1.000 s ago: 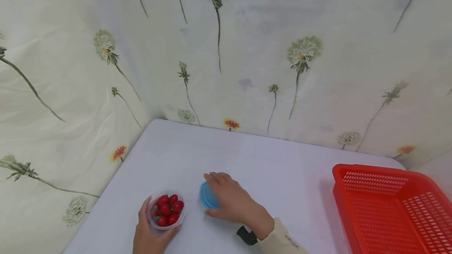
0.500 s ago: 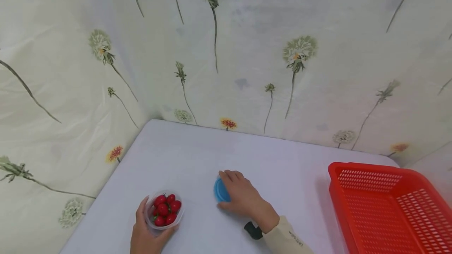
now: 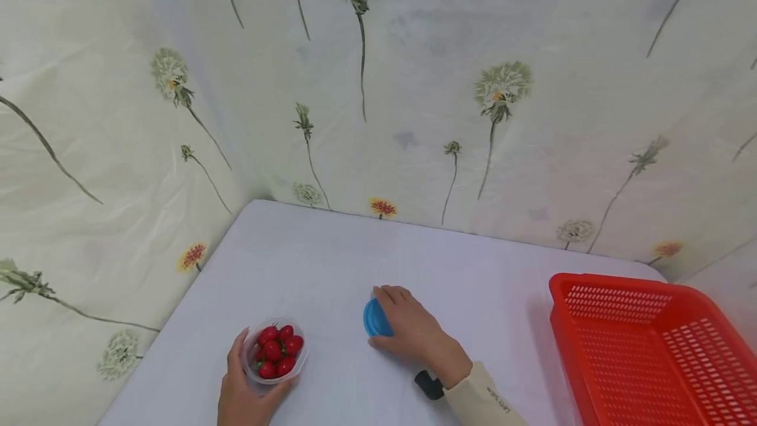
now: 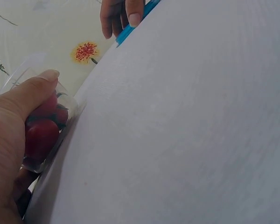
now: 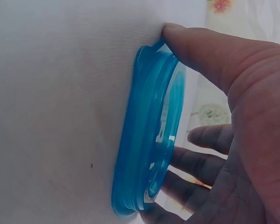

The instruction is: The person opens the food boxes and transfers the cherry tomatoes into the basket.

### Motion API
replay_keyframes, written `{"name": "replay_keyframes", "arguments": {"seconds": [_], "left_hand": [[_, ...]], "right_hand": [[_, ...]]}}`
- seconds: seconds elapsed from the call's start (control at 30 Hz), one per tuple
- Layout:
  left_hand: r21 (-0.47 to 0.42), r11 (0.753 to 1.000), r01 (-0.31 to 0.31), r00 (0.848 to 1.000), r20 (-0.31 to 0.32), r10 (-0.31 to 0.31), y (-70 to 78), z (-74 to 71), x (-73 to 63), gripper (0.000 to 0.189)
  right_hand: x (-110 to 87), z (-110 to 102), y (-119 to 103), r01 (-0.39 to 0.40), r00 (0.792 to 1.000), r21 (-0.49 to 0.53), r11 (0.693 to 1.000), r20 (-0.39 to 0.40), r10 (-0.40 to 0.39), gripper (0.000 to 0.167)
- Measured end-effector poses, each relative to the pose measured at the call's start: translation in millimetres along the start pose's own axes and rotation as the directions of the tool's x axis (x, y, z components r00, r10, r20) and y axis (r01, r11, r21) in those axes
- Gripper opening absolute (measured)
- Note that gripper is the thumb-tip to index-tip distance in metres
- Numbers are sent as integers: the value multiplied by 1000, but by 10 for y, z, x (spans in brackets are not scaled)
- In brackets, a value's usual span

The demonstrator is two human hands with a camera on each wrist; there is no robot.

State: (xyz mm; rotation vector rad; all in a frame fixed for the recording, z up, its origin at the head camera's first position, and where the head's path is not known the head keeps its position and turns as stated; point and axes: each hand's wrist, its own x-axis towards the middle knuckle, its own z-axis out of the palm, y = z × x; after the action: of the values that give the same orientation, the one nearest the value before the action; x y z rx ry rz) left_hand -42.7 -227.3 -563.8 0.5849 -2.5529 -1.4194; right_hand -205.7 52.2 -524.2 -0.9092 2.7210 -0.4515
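Observation:
In the head view my left hand (image 3: pixel 248 393) grips a clear plastic container (image 3: pixel 303 365) from its near left side, thumb and fingers round the wall. Several red cherry tomatoes (image 3: pixel 273 351) fill it, some with green stems. The left wrist view shows the thumb lying along the container's clear wall (image 4: pixel 67 100). To the right, my right hand (image 3: pixel 414 332) holds a round blue lid (image 3: pixel 374 318) by its edge. Seen from the right wrist, the thumb is at a small tab on the lid's rim (image 5: pixel 130 135) and the fingers reach round the opposite side; the lid lies against the white tabletop.
A red perforated plastic basket (image 3: pixel 621 360) stands at the right of the white table (image 3: pixel 331 255). A flower-printed cloth (image 3: pixel 414 84) hangs behind the table and along its left side. A dark band (image 3: pixel 428 384) sits at the right wrist.
My right hand has moved to the right with the blue lid, away from the container, slowing in the last half second. The left hand and the tomatoes have stayed in place.

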Motion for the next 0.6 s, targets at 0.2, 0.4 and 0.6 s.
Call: {"name": "replay_keyframes", "arguments": {"seconds": [0.2, 0.4, 0.6], "left_hand": [[11, 1000, 17, 1000, 7, -17, -9, 22, -2, 125], [13, 1000, 2, 1000, 3, -2, -27, 19, 4, 125], [-5, 1000, 15, 1000, 7, -15, 0, 4, 15, 127]], "right_hand": [[-25, 5, 18, -3, 1000, -3, 1000, 5, 3, 93], [-8, -2, -46, 26, 999, 30, 999, -31, -25, 95], [44, -77, -224, 91, 994, 148, 985, -72, -81, 92]]}}
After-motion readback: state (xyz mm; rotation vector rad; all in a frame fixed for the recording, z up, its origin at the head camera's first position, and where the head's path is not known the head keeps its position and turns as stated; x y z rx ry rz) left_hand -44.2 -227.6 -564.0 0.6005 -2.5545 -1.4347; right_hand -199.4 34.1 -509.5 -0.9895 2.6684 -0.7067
